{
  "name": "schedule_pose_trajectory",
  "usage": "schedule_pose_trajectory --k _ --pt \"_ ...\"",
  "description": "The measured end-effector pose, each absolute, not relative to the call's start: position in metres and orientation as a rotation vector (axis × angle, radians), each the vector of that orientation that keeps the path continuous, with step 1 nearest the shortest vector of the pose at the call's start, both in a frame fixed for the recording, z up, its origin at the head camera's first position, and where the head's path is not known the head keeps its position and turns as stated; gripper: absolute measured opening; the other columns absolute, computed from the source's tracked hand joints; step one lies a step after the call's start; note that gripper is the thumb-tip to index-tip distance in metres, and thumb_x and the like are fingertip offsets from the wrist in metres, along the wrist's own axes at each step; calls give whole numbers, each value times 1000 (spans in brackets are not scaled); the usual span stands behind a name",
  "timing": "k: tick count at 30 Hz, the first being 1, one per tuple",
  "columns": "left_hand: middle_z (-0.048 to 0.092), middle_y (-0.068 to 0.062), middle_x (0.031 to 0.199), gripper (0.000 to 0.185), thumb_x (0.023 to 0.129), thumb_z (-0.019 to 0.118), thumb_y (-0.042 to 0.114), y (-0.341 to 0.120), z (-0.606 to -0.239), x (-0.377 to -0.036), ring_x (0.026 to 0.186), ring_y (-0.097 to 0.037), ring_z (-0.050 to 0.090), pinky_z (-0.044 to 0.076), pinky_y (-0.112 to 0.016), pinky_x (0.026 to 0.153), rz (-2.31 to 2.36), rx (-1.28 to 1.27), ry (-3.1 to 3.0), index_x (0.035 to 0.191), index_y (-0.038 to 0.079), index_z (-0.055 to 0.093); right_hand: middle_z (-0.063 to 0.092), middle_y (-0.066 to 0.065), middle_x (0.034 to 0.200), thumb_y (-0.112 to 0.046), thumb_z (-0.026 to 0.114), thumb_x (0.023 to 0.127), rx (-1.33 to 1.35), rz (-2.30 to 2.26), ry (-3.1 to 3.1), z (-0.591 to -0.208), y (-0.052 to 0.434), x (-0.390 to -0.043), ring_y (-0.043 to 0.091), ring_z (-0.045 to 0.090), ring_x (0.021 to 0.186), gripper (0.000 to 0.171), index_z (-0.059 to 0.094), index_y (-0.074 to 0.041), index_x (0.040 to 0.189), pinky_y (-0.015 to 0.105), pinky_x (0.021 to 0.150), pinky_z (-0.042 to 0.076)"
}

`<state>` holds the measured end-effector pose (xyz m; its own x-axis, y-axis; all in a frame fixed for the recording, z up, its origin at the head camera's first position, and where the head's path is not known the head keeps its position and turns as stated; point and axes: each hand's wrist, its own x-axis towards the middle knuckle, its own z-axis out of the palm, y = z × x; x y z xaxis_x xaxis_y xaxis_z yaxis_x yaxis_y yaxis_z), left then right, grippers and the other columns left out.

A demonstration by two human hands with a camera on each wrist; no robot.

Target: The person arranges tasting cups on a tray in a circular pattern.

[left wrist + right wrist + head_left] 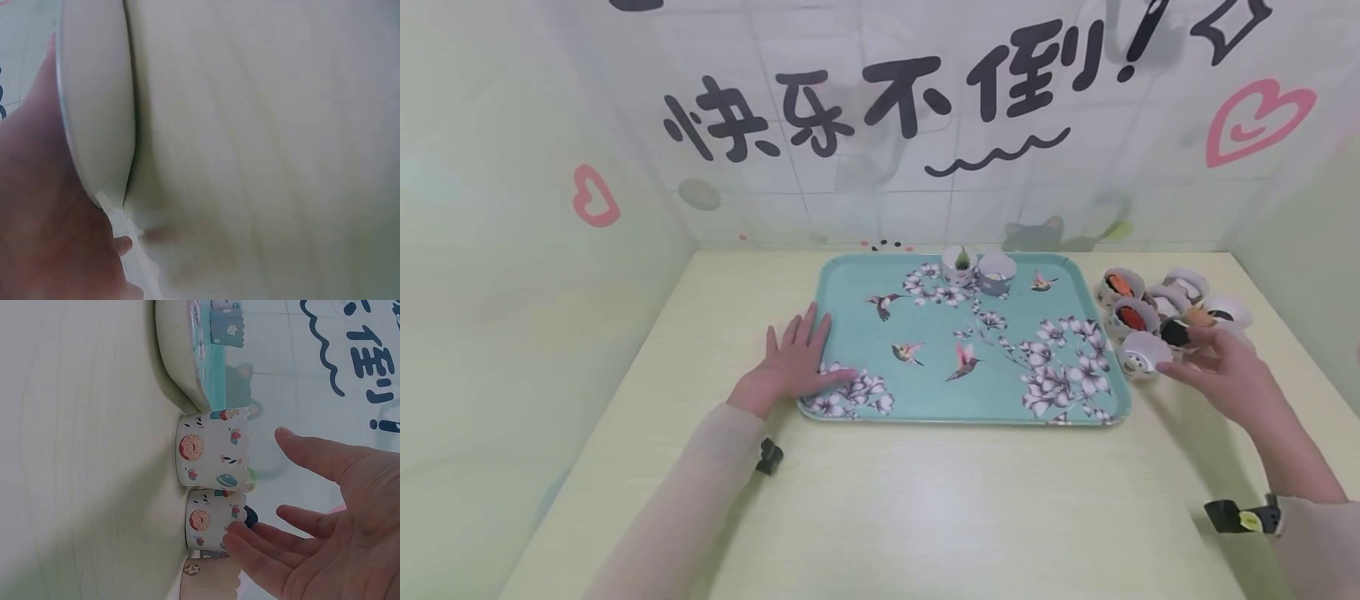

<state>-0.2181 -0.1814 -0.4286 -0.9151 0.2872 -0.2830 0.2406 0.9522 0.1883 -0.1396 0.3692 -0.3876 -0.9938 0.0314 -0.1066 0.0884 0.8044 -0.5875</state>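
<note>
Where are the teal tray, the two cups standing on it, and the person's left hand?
teal tray [1000,392], head view, bare teal surface right of centre.
two cups on the tray [996,273], head view, wall of the right cup.
left hand [793,367], head view, back of the hand.

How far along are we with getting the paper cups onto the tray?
Done: two cups stand at the far edge of the tray. In hand: the right hand touches a cup beside the tray, no grip yet; the left hand rests flat on the tray's corner. Left: the cluster of cups on the table.
</note>
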Motion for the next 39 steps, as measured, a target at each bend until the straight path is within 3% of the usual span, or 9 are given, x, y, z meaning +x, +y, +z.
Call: schedule_pose_trajectory --k 3,6,7,9,12,14,18,24,39 --pt "-17 -16 167 123 78 42 90 -181 -429 -218 154 -46 -3 -7 -74 118 224 390 2795 161 9 0 44 43 133 -33 64 98 120 -944 2918 -388 368 -138 62 47 121 76 30 19 142 69 89 47" --pt "-16 -16 167 124 78 42 91 -180 -428 -217 154 -46 -3 -7 -74 118 228 389 2796 161 9 0 49 41 129 -33 65 97 132 -944 2930 -389 369 -136 59 51 118 71 36 18 137 46 77 58" --pt "-16 -17 167 123 78 43 90 -180 -428 -217 154 -46 -3 -7 -74 118 232 391 2797 161 9 1 51 40 127 -32 66 96 132 -940 2935 -390 369 -136 51 60 111 68 39 17 134 36 72 58" --pt "-15 -17 167 123 79 44 89 -180 -426 -217 154 -47 -2 -6 -74 118 232 392 2797 161 8 1 55 39 124 -32 67 96 130 -942 2933 -391 370 -136 50 62 108 62 43 15 129 20 64 52" --pt "-16 -17 167 122 79 45 88 -180 -426 -217 154 -46 -3 -6 -73 119 210 387 2793 161 9 0 55 40 123 -30 67 95 108 -956 2911 -394 371 -137 50 63 107 58 46 14 125 12 61 47" --pt "-16 -17 167 122 79 44 88 -181 -426 -217 154 -46 -3 -6 -73 119 194 388 2792 161 9 0 52 42 126 -28 67 96 85 -988 2875 -395 371 -139 59 54 116 60 43 17 127 18 63 54" --pt "-16 -18 167 119 81 47 85 -181 -425 -217 154 -46 -2 -5 -73 119 175 387 2789 161 9 0 44 46 133 -27 67 96 58 -1023 2817 -396 369 -143 63 48 120 74 32 23 137 36 74 62" --pt "-15 -18 167 115 85 50 79 -180 -426 -217 154 -46 0 -2 -74 119 146 395 2799 161 9 1 35 48 138 -32 65 97 78 -983 2793 -396 365 -145 63 45 123 88 18 25 143 60 92 52" --pt "-16 -18 167 114 86 53 76 -179 -424 -216 154 -46 -2 -4 -73 119 169 397 2791 161 8 0 25 49 145 -37 67 95 70 -896 2770 -397 357 -153 65 36 128 97 10 23 147 70 101 41"
